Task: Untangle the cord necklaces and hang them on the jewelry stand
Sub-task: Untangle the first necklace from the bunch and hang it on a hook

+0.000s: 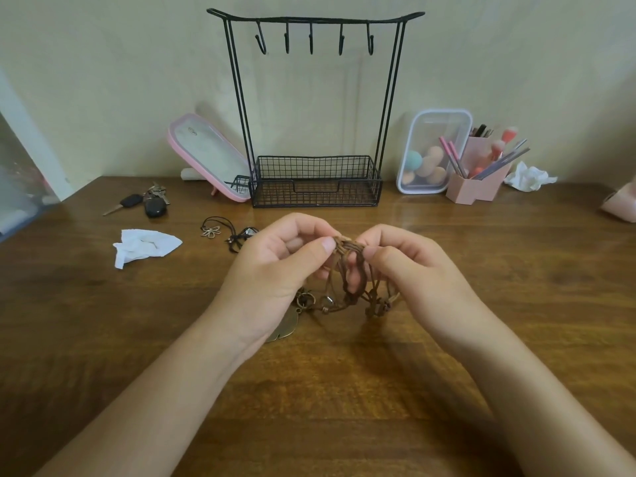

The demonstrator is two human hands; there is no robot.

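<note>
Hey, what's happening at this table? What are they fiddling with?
A person is picking apart a tangle of brown cord necklaces, pinching it between the left hand and the right hand just above the wooden table. Its rings and pendants dangle to the tabletop. A black cord necklace with a flower pendant lies further back. The wire jewelry stand behind has all five hooks bare, so nothing is hung yet.

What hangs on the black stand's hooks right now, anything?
Empty. All five hooks on the jewelry stand are bare; the brown cord tangle is nowhere near them.
</note>
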